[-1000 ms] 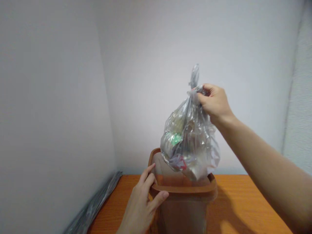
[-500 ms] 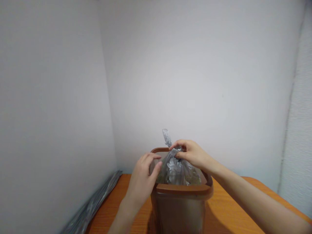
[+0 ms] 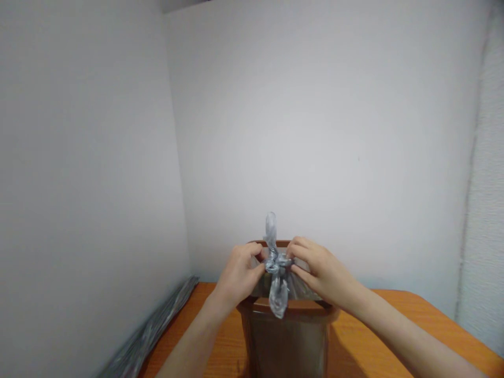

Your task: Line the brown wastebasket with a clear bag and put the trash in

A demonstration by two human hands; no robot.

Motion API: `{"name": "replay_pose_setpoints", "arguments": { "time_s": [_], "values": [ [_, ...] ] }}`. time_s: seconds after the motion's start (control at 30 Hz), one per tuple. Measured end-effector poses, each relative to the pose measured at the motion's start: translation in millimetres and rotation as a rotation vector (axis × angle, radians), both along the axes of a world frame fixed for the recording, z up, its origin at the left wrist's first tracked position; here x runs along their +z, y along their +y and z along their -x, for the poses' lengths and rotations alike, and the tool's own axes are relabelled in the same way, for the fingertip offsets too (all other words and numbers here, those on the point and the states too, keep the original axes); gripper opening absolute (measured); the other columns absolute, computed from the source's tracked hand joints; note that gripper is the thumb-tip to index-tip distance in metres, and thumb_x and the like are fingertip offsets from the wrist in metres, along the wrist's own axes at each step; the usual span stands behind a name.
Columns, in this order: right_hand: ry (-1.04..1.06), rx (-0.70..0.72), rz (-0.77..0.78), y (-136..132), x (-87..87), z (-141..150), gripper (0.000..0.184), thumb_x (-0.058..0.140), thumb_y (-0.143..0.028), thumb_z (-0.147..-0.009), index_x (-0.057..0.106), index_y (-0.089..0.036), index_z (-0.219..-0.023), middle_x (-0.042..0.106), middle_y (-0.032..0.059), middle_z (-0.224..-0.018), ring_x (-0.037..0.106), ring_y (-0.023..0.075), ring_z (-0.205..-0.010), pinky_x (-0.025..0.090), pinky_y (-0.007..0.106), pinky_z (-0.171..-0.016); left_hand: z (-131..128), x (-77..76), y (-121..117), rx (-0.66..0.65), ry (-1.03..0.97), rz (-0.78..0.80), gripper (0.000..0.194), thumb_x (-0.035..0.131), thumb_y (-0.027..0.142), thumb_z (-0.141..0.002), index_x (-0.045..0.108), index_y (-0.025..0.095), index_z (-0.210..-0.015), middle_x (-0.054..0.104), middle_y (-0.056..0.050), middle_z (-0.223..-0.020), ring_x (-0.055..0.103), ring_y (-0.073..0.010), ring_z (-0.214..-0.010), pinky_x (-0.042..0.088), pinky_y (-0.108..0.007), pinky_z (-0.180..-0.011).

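A brown plastic bin [image 3: 287, 336] stands on an orange wooden table [image 3: 394, 336] in a white corner. A clear grey plastic bag [image 3: 275, 273] with a tied knot sits inside the bin, one tail sticking up and one hanging over the front rim. My left hand [image 3: 240, 275] pinches the knot from the left side. My right hand [image 3: 321, 273] pinches it from the right, fingers curled over the bag's top. Most of the bag's body is hidden inside the bin.
White walls close in on the left and behind the bin. A flat bundle of grey plastic [image 3: 153, 328] lies along the table's left edge against the wall. Another pale wall edge [image 3: 484, 236] stands at the right.
The bag was held high above the bin by my right hand, then came down into it. My left hand left the bin's rim and now grips the knot together with the right.
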State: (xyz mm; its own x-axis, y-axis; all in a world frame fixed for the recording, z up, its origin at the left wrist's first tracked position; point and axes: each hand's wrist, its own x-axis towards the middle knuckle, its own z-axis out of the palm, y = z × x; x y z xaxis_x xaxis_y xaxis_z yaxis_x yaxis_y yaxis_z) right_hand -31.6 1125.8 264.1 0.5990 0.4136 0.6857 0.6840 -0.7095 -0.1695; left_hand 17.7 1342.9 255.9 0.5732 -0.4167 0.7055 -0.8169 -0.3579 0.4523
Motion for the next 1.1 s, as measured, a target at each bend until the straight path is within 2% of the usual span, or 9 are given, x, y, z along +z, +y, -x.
{"name": "replay_pose_setpoints", "arguments": {
  "time_s": [0.07,0.27,0.4,0.47,0.6,0.77,0.93,1.03,1.1],
  "values": [
    [-0.068,-0.064,0.021,-12,-1.0,-4,0.011,0.048,-0.014,-0.09,0.054,-0.019,-0.083,0.057,0.0045,-0.087,0.052,0.0214,-0.088,0.041,0.037,-0.079,-3,1.3,8,0.033,0.002,0.006,0.015,0.062,0.014,-0.079,0.059,0.018,-0.064,0.065,0.003,-0.07,0.059,-0.0134,-0.073,0.038,-0.022,-0.071],
    [0.004,-0.197,-0.189,-50,-8.0,-18,0.008,0.052,-0.02,-0.086,0.059,-0.02,-0.083,0.063,0.005,-0.086,0.056,0.0217,-0.084,0.042,0.037,-0.074,-16,-6.1,26,0.095,0.066,0.029,0.015,0.061,0.026,-0.081,0.062,0.017,-0.068,0.068,-0.001,-0.074,0.062,-0.017,-0.076,0.041,-0.025,-0.073],
    [0.0,-0.033,-0.132,-34,-7.9,-11,0.032,0.059,-0.02,-0.084,0.056,-0.021,-0.116,0.061,0.0074,-0.118,0.054,0.0229,-0.112,0.041,0.039,-0.095,-22,-12.4,18,0.099,0.096,0.023,0.016,0.059,0.027,-0.082,0.062,0.017,-0.071,0.068,-0.001,-0.074,0.06,-0.0162,-0.075,0.041,-0.025,-0.07],
    [0.011,-0.034,-0.016,-21,-7.0,-8,0.038,0.067,-0.021,-0.081,0.056,-0.021,-0.118,0.062,0.0072,-0.118,0.054,0.0243,-0.111,0.041,0.04,-0.096,-22,-14.4,15,0.098,0.111,-0.002,0.015,0.059,0.025,-0.082,0.062,0.017,-0.07,0.066,0.0,-0.072,0.058,-0.0153,-0.072,0.039,-0.025,-0.068],
    [0.07,-0.142,0.07,-7,-6.6,-10,0.007,0.062,-0.018,-0.087,0.063,-0.018,-0.094,0.068,0.0057,-0.094,0.06,0.0231,-0.09,0.045,0.037,-0.08,-17,-14.3,20,0.037,0.167,-0.095,0.006,0.067,0.023,-0.075,0.066,0.018,-0.075,0.069,0.0,-0.075,0.061,-0.0162,-0.075,0.041,-0.024,-0.068],
    [0.13,0.046,-0.109,-5,-5.6,-8,0.013,0.063,-0.017,-0.088,0.069,-0.02,-0.1,0.072,0.0029,-0.099,0.063,0.0189,-0.095,0.046,0.032,-0.085,-9,-5.8,14,-0.14,0.205,-0.109,0.048,0.075,0.038,-0.074,0.061,0.02,-0.117,0.07,-0.004,-0.112,0.063,-0.0176,-0.102,0.047,-0.025,-0.086],
    [0.169,0.033,-0.115,-18,-8.1,-5,0.02,0.066,-0.018,-0.085,0.071,-0.02,-0.104,0.073,0.003,-0.101,0.064,0.0192,-0.095,0.046,0.032,-0.085,-14,2.2,-6,-0.023,0.144,-0.138,0.021,0.073,0.037,-0.074,0.067,0.018,-0.072,0.067,0.002,-0.072,0.057,-0.0144,-0.072,0.039,-0.023,-0.064],
    [0.156,-0.027,-0.151,-35,-10.6,-6,0.013,0.06,-0.025,-0.09,0.072,-0.021,-0.093,0.072,0.0025,-0.089,0.063,0.0188,-0.085,0.045,0.032,-0.078,-21,2.2,-5,0.047,0.116,-0.067,0.026,0.063,0.041,-0.082,0.065,0.018,-0.07,0.064,0.002,-0.069,0.054,-0.0136,-0.067,0.036,-0.024,-0.062],
    [0.18,-0.027,-0.262,-47,-13.5,-9,0.016,0.058,-0.031,-0.091,0.07,-0.021,-0.088,0.07,0.0022,-0.084,0.062,0.0185,-0.081,0.044,0.032,-0.075,-29,-1.1,2,0.108,0.1,-0.007,0.029,0.056,0.043,-0.086,0.063,0.018,-0.072,0.063,0.001,-0.069,0.055,-0.0139,-0.067,0.037,-0.024,-0.063]
  ]
}}
